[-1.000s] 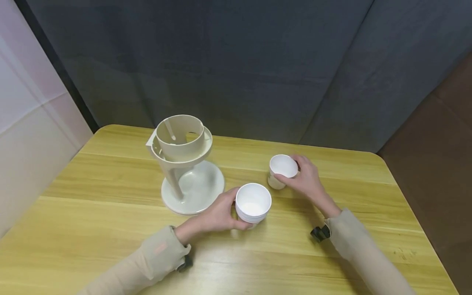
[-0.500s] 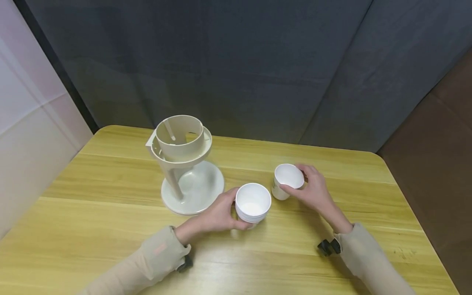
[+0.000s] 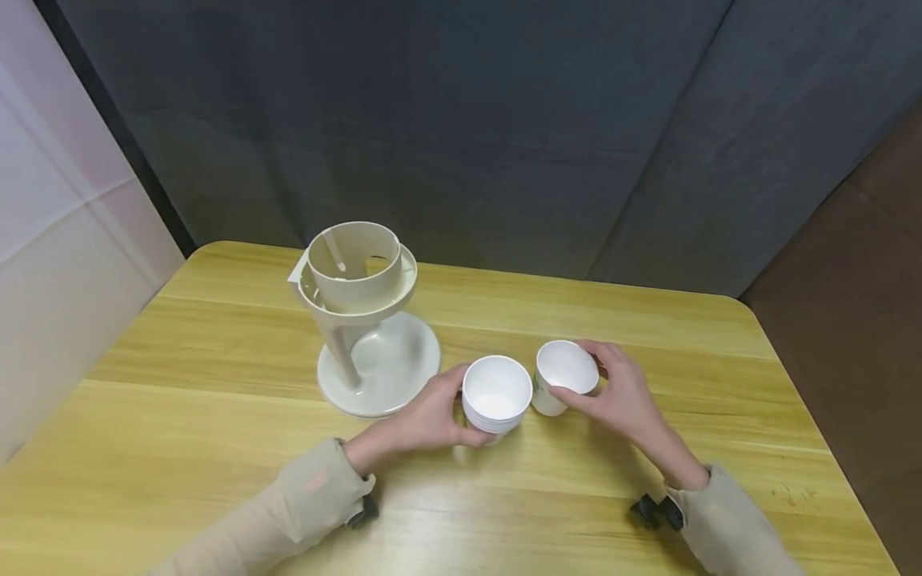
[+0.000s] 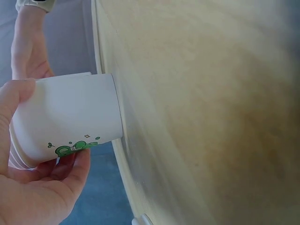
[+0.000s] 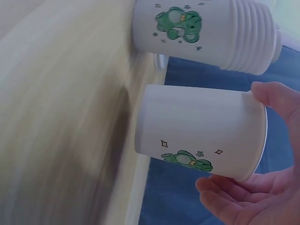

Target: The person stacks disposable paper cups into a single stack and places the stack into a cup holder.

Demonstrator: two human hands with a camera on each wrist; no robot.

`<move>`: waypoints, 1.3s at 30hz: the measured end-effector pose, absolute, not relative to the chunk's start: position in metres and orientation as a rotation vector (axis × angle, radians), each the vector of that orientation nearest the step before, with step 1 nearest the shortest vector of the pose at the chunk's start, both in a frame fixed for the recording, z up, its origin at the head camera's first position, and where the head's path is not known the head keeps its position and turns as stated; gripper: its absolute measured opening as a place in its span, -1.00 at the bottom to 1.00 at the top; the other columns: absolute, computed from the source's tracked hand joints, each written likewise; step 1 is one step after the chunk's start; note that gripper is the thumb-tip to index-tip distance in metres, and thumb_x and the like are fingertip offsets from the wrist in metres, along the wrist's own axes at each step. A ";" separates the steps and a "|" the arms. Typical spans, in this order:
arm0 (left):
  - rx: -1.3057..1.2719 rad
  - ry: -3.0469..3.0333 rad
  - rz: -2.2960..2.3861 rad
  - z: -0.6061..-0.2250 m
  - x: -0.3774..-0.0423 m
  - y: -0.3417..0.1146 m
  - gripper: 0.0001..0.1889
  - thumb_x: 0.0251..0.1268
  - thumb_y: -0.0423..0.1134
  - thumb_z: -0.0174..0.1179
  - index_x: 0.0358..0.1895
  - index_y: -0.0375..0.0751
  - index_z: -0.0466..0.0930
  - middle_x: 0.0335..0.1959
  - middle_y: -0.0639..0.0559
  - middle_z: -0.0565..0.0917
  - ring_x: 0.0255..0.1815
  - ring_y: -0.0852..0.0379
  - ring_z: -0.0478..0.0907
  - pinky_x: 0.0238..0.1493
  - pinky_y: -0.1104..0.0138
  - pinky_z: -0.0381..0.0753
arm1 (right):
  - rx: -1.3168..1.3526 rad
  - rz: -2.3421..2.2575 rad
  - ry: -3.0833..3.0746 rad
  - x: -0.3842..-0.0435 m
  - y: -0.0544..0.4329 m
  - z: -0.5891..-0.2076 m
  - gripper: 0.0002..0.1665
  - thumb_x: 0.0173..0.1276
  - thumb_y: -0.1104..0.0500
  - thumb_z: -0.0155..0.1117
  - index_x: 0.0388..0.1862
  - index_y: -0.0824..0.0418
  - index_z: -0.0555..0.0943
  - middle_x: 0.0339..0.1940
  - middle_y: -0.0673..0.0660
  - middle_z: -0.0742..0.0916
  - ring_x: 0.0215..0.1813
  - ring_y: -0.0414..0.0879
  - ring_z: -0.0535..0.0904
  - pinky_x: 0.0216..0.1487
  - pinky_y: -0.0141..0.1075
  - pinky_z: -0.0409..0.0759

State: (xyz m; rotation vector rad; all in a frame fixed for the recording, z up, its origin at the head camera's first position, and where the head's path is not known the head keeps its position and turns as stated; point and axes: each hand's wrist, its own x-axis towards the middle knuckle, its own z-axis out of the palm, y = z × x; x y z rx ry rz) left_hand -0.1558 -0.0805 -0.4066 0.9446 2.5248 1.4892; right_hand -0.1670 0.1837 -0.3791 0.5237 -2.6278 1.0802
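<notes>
A stack of nested white paper cups (image 3: 497,394) stands on the table, and my left hand (image 3: 426,414) grips it around the side. Green cartoon printing shows on the stack (image 4: 70,112) in the left wrist view. Just right of it, a single white paper cup (image 3: 565,374) is held near its rim between the thumb and fingers of my right hand (image 3: 623,394). In the right wrist view this cup (image 5: 201,129) bears a green bear print, and a narrow gap parts it from the stack (image 5: 201,33). The far sides of both are hidden.
A cream plastic holder (image 3: 356,296), with a ring on a stem and a round base (image 3: 403,364), stands left of the stack. Wooden table (image 3: 216,448) extends around everything, with a dark curtain (image 3: 461,136) behind its back edge.
My right hand has drawn the single cup toward the table's front, bringing it alongside the stack. My left hand and the stack have stayed in place.
</notes>
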 end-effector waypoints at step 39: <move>0.916 2.476 1.505 -0.407 -0.156 -0.081 -0.19 -0.24 -0.26 0.52 0.21 -0.28 0.35 -0.01 0.00 0.57 -0.01 0.12 0.51 0.06 0.27 0.52 | 0.869 1.149 -2.455 -0.145 0.147 -0.277 -0.24 -0.22 0.21 0.62 0.05 0.28 0.54 -0.09 0.06 0.63 -0.11 -0.14 0.55 -0.05 -0.38 0.59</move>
